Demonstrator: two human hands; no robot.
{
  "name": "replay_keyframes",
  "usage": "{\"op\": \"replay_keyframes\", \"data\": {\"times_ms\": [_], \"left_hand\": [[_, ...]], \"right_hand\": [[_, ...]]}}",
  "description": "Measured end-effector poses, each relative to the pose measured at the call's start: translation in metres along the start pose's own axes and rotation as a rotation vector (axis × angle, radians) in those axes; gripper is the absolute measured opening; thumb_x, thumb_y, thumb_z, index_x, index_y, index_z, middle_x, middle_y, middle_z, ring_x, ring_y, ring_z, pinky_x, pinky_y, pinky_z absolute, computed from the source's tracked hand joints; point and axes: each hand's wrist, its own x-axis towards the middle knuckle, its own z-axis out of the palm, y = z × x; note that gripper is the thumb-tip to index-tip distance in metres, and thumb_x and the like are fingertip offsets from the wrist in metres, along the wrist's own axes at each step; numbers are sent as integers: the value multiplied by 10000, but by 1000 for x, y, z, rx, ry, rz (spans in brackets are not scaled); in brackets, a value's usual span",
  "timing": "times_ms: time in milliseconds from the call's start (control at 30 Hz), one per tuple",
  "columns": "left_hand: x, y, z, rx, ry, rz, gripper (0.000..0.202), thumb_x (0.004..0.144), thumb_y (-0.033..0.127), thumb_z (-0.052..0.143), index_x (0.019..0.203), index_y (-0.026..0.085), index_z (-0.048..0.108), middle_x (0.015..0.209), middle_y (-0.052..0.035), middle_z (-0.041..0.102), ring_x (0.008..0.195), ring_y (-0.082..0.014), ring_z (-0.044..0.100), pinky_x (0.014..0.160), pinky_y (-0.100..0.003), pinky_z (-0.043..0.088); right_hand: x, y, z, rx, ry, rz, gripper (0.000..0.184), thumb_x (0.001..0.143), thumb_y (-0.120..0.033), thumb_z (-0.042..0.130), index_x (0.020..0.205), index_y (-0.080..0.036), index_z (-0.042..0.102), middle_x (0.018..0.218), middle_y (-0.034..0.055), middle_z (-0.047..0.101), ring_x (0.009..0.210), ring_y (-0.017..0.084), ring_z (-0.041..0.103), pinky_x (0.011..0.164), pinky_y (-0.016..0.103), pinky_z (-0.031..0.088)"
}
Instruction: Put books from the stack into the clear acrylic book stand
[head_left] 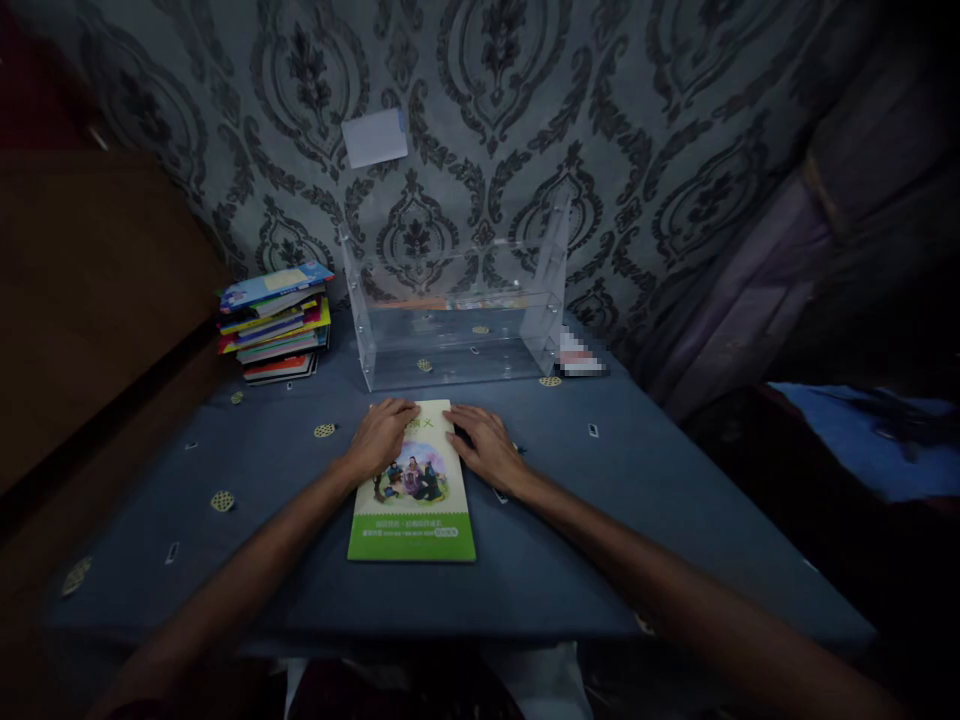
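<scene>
A children's book (420, 515) with a cream cover, a painted group of figures and a green band along the bottom lies closed on the cloth-covered table (600, 520). My left hand (380, 438) rests over the upper left part of its cover, fingers laid across the title. At the upper right edge is my right hand (486, 445), its thumb and fingers apart and the fingertips touching the book's side. Just beyond the book stands a clear acrylic rack (457, 375) with side panels and a shelf.
Left of the rack rises an uneven stack of books (276, 325). A blurred-out white and red item (581, 355) lies by the rack's right side. Behind is a patterned wall with a white card (375, 138) on it. A curtain (765, 270) hangs on the right.
</scene>
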Motion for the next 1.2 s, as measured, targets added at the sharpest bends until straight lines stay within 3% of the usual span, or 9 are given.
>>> {"op": "replay_keyframes", "data": {"times_ms": [167,333,500,900,1200], "left_hand": [[16,8,5,-18,-10,56,443,938,46,437,1286,211,657,1270,-85,659,1128,-254,585,905,-408,480],[29,14,8,-20,-14,105,420,982,89,438,1332,219,629,1273,-92,655,1114,-240,579,890,-387,454],[37,16,9,-20,-34,108,372,1012,133,425,1307,211,638,1276,-92,656,1098,-240,573,882,-377,442],[41,16,7,-29,-80,110,462,970,68,413,1356,227,610,1312,-78,642,1110,-251,554,898,-397,446],[39,14,10,-42,-31,186,380,984,97,428,1263,199,665,1245,-86,674,1116,-257,578,930,-413,466]], "right_hand": [[1,7,0,52,3,-21,457,939,-290,518,1375,-176,597,1413,155,619,1360,318,518,1116,544,385],[5,16,0,149,-11,-1,687,910,-319,551,1551,-172,356,1446,167,588,1360,330,518,1122,575,373],[11,24,-1,223,-36,-31,817,902,-354,571,1604,-186,189,1459,165,579,1409,336,474,1133,610,348],[14,22,-6,309,-22,-5,829,858,-327,615,1580,-184,235,1457,177,577,1422,325,471,1165,610,321],[13,20,-10,290,-62,-22,763,874,-212,504,1587,-217,232,1512,134,531,1441,307,443,1166,633,318]]}}
